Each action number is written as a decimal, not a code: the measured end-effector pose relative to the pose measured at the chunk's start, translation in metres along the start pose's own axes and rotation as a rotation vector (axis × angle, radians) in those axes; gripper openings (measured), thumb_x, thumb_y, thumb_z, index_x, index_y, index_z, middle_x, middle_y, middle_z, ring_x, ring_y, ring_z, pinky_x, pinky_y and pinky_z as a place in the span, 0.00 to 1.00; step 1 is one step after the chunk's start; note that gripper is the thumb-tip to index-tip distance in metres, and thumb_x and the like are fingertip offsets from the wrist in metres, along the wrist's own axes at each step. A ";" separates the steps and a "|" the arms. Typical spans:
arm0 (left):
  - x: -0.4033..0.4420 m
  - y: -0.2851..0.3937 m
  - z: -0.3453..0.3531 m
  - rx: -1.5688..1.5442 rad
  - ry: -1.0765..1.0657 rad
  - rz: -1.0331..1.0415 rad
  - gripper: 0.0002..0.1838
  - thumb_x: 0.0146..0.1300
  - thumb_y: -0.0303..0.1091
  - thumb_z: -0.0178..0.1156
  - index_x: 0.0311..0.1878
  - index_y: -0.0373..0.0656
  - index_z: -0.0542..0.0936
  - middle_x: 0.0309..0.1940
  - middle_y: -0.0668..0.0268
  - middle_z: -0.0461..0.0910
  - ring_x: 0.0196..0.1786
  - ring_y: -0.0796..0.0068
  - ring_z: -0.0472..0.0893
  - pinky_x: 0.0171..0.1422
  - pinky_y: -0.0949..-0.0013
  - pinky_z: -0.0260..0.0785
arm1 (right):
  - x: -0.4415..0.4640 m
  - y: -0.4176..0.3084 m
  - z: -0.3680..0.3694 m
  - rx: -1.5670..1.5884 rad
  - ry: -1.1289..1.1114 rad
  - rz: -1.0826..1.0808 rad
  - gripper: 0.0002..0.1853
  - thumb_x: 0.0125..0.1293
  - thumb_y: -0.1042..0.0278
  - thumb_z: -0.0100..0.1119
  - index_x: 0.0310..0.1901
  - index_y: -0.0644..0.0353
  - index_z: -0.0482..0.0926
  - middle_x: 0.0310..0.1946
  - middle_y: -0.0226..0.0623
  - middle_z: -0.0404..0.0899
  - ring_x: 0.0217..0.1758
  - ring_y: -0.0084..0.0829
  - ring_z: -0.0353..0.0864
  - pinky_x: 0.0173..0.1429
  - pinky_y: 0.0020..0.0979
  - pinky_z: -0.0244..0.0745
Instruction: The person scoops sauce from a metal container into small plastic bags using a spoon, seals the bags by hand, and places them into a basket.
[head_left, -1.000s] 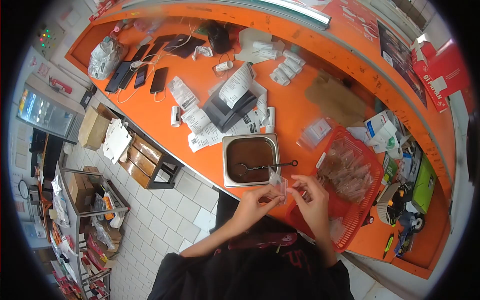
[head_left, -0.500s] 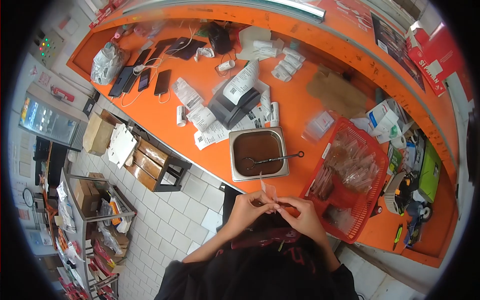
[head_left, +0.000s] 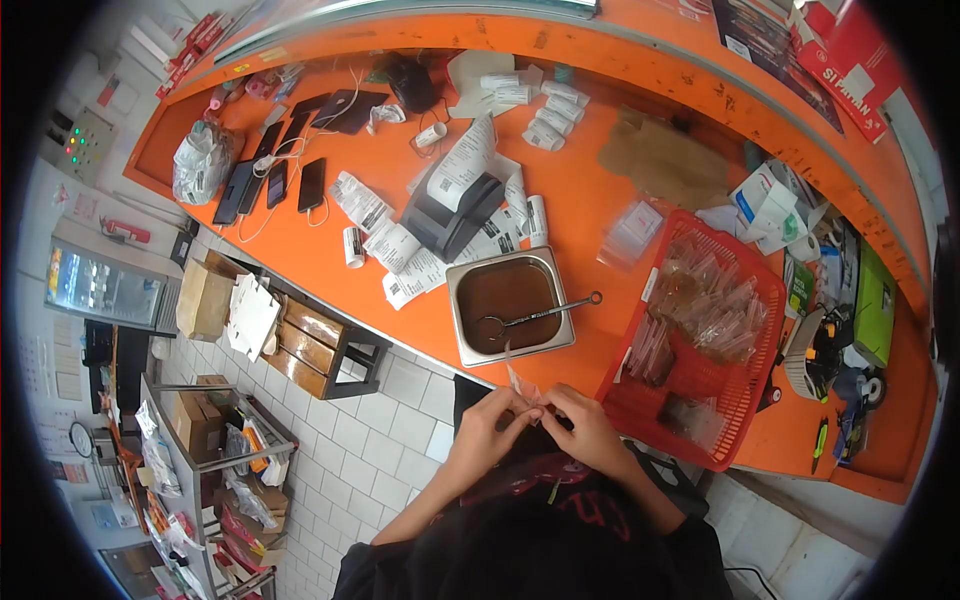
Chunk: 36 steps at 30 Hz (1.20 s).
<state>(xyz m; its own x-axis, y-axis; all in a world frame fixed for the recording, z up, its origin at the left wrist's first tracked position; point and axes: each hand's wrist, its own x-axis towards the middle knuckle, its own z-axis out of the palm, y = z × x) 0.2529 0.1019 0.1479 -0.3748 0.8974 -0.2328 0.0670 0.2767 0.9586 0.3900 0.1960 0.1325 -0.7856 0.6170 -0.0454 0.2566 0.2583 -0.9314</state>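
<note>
My left hand and my right hand meet close to my body, just off the counter's front edge. Their fingertips pinch a small clear plastic bag, whose loose end points up toward the counter. What is inside the bag, if anything, is too small to make out. Just beyond sits a steel pan of brown sauce. A dark-handled spoon lies across it, bowl in the sauce and ringed handle end over the right rim. Right of my hands, a red plastic basket holds many small sachets.
Behind the pan, a black receipt printer stands among paper rolls and printed receipts. Phones and cables lie at the left. Clear plastic bags rest beside the basket. A wooden stool stands on the tiled floor to the left.
The view has shifted slightly. Both hands stay together at the bag, fingers still pinched, and the bag's upper part looks more crumpled. Pan, spoon and basket keep their places on the counter.
</note>
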 end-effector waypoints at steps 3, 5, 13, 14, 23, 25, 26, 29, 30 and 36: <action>0.000 -0.002 0.004 0.461 0.033 0.283 0.04 0.55 0.24 0.61 0.31 0.36 0.75 0.25 0.61 0.77 0.28 0.67 0.79 0.32 0.68 0.71 | 0.000 0.004 0.001 -0.249 0.092 0.002 0.04 0.56 0.81 0.55 0.30 0.65 0.70 0.30 0.40 0.75 0.39 0.40 0.78 0.42 0.34 0.72; 0.000 -0.006 0.009 0.559 0.114 0.312 0.05 0.54 0.25 0.61 0.30 0.37 0.74 0.24 0.59 0.73 0.27 0.62 0.77 0.31 0.65 0.68 | 0.001 0.007 0.003 -0.283 0.161 0.060 0.05 0.54 0.82 0.54 0.29 0.64 0.68 0.30 0.41 0.73 0.40 0.45 0.76 0.44 0.37 0.70; 0.010 0.019 0.007 0.595 0.076 0.378 0.17 0.47 0.32 0.68 0.40 0.41 0.74 0.35 0.63 0.74 0.41 0.62 0.75 0.47 0.61 0.66 | 0.008 0.003 -0.004 0.024 0.225 -0.219 0.14 0.52 0.82 0.59 0.43 0.65 0.76 0.44 0.41 0.75 0.37 0.36 0.81 0.37 0.29 0.78; 0.013 0.024 0.002 0.646 0.078 0.501 0.24 0.46 0.34 0.69 0.47 0.42 0.74 0.43 0.62 0.74 0.49 0.61 0.74 0.55 0.59 0.64 | 0.010 0.001 -0.008 0.025 0.220 -0.222 0.14 0.52 0.82 0.59 0.43 0.65 0.76 0.44 0.41 0.75 0.37 0.36 0.81 0.37 0.29 0.78; 0.017 0.026 -0.011 0.664 -0.071 0.455 0.36 0.43 0.33 0.70 0.58 0.41 0.68 0.56 0.61 0.70 0.61 0.58 0.68 0.64 0.58 0.60 | 0.019 -0.016 -0.027 -0.219 -0.013 -0.148 0.16 0.54 0.70 0.64 0.45 0.60 0.76 0.50 0.36 0.69 0.47 0.37 0.75 0.50 0.38 0.70; 0.014 0.020 -0.011 0.619 -0.065 0.427 0.35 0.43 0.32 0.70 0.58 0.41 0.69 0.56 0.61 0.70 0.61 0.58 0.69 0.63 0.58 0.62 | 0.019 -0.008 -0.023 -0.130 -0.034 -0.176 0.16 0.55 0.69 0.63 0.46 0.58 0.76 0.48 0.38 0.70 0.44 0.36 0.75 0.51 0.38 0.69; 0.012 0.017 -0.010 0.542 -0.040 0.376 0.35 0.43 0.31 0.71 0.58 0.41 0.69 0.56 0.61 0.70 0.60 0.58 0.69 0.63 0.59 0.63 | 0.021 -0.001 -0.024 -0.132 -0.044 -0.175 0.16 0.55 0.69 0.63 0.46 0.58 0.76 0.48 0.38 0.70 0.44 0.36 0.75 0.51 0.38 0.69; 0.009 0.016 -0.016 0.407 0.057 0.311 0.35 0.42 0.30 0.72 0.57 0.41 0.69 0.55 0.60 0.71 0.60 0.58 0.70 0.62 0.61 0.64 | 0.046 0.016 -0.042 -0.255 0.368 -0.249 0.15 0.55 0.69 0.63 0.44 0.60 0.75 0.45 0.41 0.71 0.44 0.37 0.74 0.50 0.36 0.69; 0.007 0.016 -0.019 0.354 0.116 0.299 0.35 0.42 0.30 0.72 0.57 0.41 0.69 0.55 0.59 0.71 0.59 0.58 0.70 0.62 0.62 0.64 | 0.058 0.019 -0.049 -0.406 0.506 -0.222 0.14 0.56 0.70 0.63 0.43 0.62 0.75 0.43 0.42 0.71 0.45 0.38 0.74 0.50 0.36 0.69; -0.007 -0.018 -0.036 0.114 0.295 0.229 0.38 0.42 0.27 0.73 0.59 0.38 0.66 0.58 0.56 0.70 0.62 0.62 0.70 0.66 0.63 0.59 | 0.093 0.071 -0.038 0.259 0.254 0.098 0.10 0.61 0.72 0.59 0.41 0.68 0.74 0.34 0.38 0.76 0.36 0.27 0.78 0.41 0.28 0.76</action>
<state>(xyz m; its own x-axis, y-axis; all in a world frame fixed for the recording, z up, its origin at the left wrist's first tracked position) 0.2214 0.0784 0.1386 -0.5865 0.8078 0.0581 0.2762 0.1321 0.9520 0.3561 0.3001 0.0763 -0.5912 0.8028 -0.0775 0.1469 0.0127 -0.9891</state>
